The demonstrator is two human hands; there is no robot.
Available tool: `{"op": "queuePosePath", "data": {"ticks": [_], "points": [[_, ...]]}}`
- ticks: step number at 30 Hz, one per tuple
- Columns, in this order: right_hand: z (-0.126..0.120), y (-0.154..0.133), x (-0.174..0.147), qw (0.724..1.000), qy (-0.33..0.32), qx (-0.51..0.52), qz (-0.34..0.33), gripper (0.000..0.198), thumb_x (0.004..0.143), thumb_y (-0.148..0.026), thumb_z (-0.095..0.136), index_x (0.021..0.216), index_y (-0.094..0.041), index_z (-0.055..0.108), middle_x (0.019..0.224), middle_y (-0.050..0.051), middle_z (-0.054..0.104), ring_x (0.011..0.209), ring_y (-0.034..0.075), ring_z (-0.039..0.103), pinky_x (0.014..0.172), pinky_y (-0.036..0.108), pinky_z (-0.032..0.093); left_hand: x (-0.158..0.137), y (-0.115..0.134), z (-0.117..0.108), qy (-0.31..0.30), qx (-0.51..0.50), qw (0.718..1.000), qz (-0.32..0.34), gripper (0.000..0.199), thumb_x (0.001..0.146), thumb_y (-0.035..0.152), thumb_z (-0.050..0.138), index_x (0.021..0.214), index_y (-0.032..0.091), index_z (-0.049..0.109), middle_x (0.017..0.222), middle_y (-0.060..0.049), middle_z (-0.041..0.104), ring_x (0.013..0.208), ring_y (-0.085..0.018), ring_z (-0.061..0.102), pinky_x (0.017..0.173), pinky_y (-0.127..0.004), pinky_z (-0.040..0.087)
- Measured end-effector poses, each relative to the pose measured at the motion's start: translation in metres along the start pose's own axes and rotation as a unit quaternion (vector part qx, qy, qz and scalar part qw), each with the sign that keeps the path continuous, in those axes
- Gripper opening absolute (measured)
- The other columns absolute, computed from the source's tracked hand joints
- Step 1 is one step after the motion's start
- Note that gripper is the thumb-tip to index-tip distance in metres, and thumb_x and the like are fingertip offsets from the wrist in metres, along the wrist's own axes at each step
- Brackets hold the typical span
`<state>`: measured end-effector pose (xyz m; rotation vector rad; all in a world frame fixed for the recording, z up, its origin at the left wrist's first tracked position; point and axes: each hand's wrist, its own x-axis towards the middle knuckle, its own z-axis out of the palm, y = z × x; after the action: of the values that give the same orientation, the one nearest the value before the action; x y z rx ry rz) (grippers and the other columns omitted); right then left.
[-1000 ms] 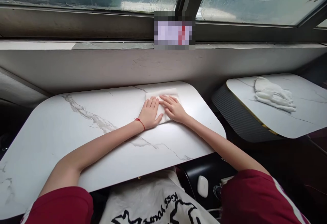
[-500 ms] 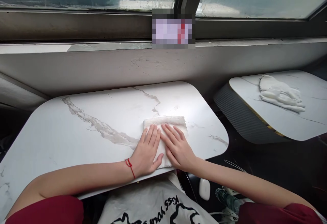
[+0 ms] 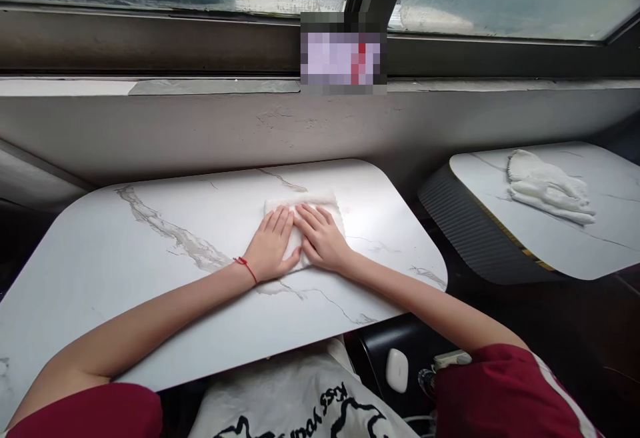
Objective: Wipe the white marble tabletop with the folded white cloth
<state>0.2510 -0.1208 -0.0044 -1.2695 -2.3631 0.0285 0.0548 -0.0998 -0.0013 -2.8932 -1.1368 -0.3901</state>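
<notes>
A folded white cloth (image 3: 303,201) lies flat on the white marble-patterned table (image 3: 165,278), right of its middle. My left hand (image 3: 273,243) rests palm down on the cloth's left part, fingers stretched out and thumb spread toward the right. Beside it, my right hand (image 3: 323,235) lies flat over the cloth's right part, its fingers extended. The two hands nearly touch at the fingertips. Much of the cloth is hidden under them. A red string bracelet (image 3: 246,268) circles my left wrist.
Another crumpled white cloth (image 3: 547,185) lies on a second marble-patterned table (image 3: 607,225) at the right. A wall with a window ledge (image 3: 215,87) runs behind both tables. A small white case (image 3: 397,370) sits on a black surface below the near table's front edge.
Both hands have slid the folded cloth away from me and slightly left across the table. The other cloth has stayed in place.
</notes>
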Motion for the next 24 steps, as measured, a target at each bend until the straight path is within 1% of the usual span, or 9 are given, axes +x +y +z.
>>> {"op": "queuePosePath", "data": {"ticks": [4, 6, 9, 12, 16, 21, 24], "points": [[0.017, 0.021, 0.047, 0.999, -0.006, 0.007, -0.032, 0.05, 0.093, -0.023, 0.038, 0.138, -0.012, 0.059, 0.154, 0.018, 0.05, 0.147, 0.031, 0.041, 0.121, 0.053, 0.029, 0.015, -0.033, 0.003, 0.016, 0.011, 0.999, -0.049, 0.076, 0.094, 0.045, 0.04, 0.152, -0.004, 0.035, 0.159, -0.028, 0.037, 0.152, -0.038, 0.031, 0.125, -0.053, 0.025], [0.025, 0.028, 0.068, 0.999, -0.013, 0.009, -0.046, 0.05, 0.093, -0.021, 0.039, 0.138, -0.012, 0.059, 0.154, 0.017, 0.051, 0.147, 0.03, 0.041, 0.121, 0.052, 0.029, 0.02, -0.048, 0.003, 0.023, 0.018, 0.997, -0.069, 0.075, 0.094, 0.045, 0.04, 0.151, -0.004, 0.035, 0.159, -0.028, 0.038, 0.152, -0.037, 0.031, 0.125, -0.052, 0.024], [0.033, 0.033, 0.096, 0.998, -0.024, 0.008, -0.057, 0.051, 0.093, -0.02, 0.04, 0.14, -0.009, 0.057, 0.154, 0.018, 0.05, 0.147, 0.03, 0.04, 0.121, 0.051, 0.028, 0.025, -0.07, 0.003, 0.026, 0.025, 0.996, -0.086, 0.075, 0.093, 0.045, 0.041, 0.15, -0.003, 0.036, 0.158, -0.027, 0.039, 0.151, -0.036, 0.033, 0.126, -0.051, 0.024], [0.038, 0.034, 0.117, 0.997, -0.03, 0.006, -0.067, 0.051, 0.093, -0.019, 0.041, 0.14, -0.011, 0.057, 0.154, 0.018, 0.05, 0.147, 0.03, 0.041, 0.121, 0.051, 0.028, 0.028, -0.089, 0.003, 0.035, 0.029, 0.994, -0.1, 0.073, 0.093, 0.045, 0.042, 0.149, -0.002, 0.037, 0.157, -0.027, 0.041, 0.15, -0.037, 0.034, 0.125, -0.052, 0.026], [0.043, 0.035, 0.13, 0.997, -0.03, 0.001, -0.077, 0.05, 0.094, -0.019, 0.041, 0.139, -0.01, 0.058, 0.153, 0.018, 0.052, 0.146, 0.029, 0.042, 0.122, 0.049, 0.029, 0.03, -0.102, 0.004, 0.05, 0.037, 0.992, -0.109, 0.071, 0.093, 0.045, 0.042, 0.149, 0.001, 0.038, 0.156, -0.026, 0.043, 0.15, -0.036, 0.036, 0.123, -0.053, 0.028], [0.045, 0.038, 0.129, 0.996, -0.012, -0.001, -0.087, 0.048, 0.095, -0.02, 0.04, 0.138, -0.011, 0.059, 0.152, 0.018, 0.053, 0.145, 0.029, 0.043, 0.121, 0.05, 0.031, 0.028, -0.105, 0.007, 0.063, 0.038, 0.992, -0.101, 0.071, 0.094, 0.047, 0.041, 0.148, 0.0, 0.039, 0.155, -0.026, 0.043, 0.148, -0.036, 0.038, 0.123, -0.052, 0.029], [0.044, 0.037, 0.128, 0.996, -0.008, 0.003, -0.087, 0.047, 0.096, -0.02, 0.04, 0.138, -0.014, 0.059, 0.152, 0.017, 0.053, 0.145, 0.029, 0.044, 0.12, 0.051, 0.032, 0.027, -0.107, 0.008, 0.066, 0.029, 0.992, -0.099, 0.07, 0.094, 0.046, 0.042, 0.149, 0.003, 0.038, 0.155, -0.026, 0.044, 0.147, -0.036, 0.039, 0.122, -0.054, 0.031]]}}
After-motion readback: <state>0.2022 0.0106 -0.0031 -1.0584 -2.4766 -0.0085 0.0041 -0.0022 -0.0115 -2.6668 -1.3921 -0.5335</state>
